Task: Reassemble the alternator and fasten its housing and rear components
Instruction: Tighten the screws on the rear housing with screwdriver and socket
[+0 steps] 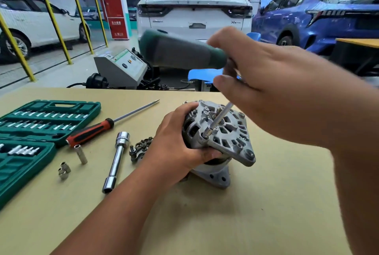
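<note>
While left hand (176, 148) grips the grey cast-metal alternator (227, 142) mid tan bench (266, 203), right hand (266, 90) curls round the green-handled socket driver (180, 49), seated on the 7 o'clock housing bolt. Next: shaft square, tighten.

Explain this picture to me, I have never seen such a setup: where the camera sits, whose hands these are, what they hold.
No machine here: a person works with bare hands, and the one picture comes from a camera worn on the head, looking down at a tan table. The left hand grips a grey alternator resting on the table. The right hand holds a green-handled driver, its socket tip set on the alternator's housing. To the left lie an open green socket case, a red-and-black screwdriver, a long tube socket, a few small sockets and a dark metal part.
</note>
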Tool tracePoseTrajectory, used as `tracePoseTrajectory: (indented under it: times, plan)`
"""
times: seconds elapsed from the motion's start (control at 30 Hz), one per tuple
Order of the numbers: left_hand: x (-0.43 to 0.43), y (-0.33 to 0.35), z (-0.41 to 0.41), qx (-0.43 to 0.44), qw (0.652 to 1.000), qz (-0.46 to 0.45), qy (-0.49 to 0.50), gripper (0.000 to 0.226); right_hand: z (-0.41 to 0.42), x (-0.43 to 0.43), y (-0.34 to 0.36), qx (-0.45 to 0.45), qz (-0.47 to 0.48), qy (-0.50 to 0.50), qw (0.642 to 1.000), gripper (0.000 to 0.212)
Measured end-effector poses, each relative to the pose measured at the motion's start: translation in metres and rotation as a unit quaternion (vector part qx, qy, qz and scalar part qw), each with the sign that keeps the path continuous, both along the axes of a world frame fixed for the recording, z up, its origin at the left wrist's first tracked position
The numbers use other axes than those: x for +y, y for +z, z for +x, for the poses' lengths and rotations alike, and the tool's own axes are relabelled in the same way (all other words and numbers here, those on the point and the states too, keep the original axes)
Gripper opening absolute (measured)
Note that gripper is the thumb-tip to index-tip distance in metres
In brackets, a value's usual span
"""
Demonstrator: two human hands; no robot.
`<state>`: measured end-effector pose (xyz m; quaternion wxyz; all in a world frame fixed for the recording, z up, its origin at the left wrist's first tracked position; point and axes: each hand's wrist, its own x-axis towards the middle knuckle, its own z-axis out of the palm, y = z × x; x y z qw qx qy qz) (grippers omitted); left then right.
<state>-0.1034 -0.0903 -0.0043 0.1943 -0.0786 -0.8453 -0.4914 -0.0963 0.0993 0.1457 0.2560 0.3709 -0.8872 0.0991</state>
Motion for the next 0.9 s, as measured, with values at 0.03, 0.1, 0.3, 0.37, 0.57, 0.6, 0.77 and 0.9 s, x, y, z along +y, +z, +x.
tracePoseTrajectory:
  times: [0.03,0.1,0.3,0.37,0.57,0.6,0.77,0.9]
  plan:
    - [0.0,0.0,0.0,0.001,1.0,-0.001,0.001,0.103,0.006,0.004,0.005,-0.019,0.023,-0.007,1.0,0.02]
    - [0.0,0.0,0.0,0.006,1.0,-0.003,0.003,0.103,0.013,0.009,0.012,-0.035,0.045,-0.001,0.998,0.029]
    - [0.0,0.0,-0.001,0.004,1.0,0.003,-0.004,0.097,-0.008,0.014,0.018,-0.212,-0.071,0.155,0.962,0.034]
    - [0.0,0.001,0.0,0.005,1.0,0.007,0.0,0.094,-0.02,0.019,0.013,-0.322,-0.157,0.264,0.896,0.045]
    - [-0.001,0.0,0.0,0.006,1.0,0.005,-0.006,0.102,-0.041,0.017,-0.004,-0.462,-0.263,0.417,0.737,0.041]
    - [-0.001,0.0,-0.001,0.003,1.0,0.001,-0.005,0.102,-0.042,0.014,-0.006,-0.471,-0.291,0.415,0.722,0.038]
    - [-0.002,0.0,0.0,0.008,1.0,-0.004,-0.002,0.102,-0.039,-0.012,-0.011,-0.503,-0.501,0.266,0.652,0.025]
    - [-0.002,0.0,-0.001,0.002,1.0,-0.004,-0.006,0.104,-0.033,-0.022,-0.01,-0.519,-0.625,0.2,0.547,0.032]
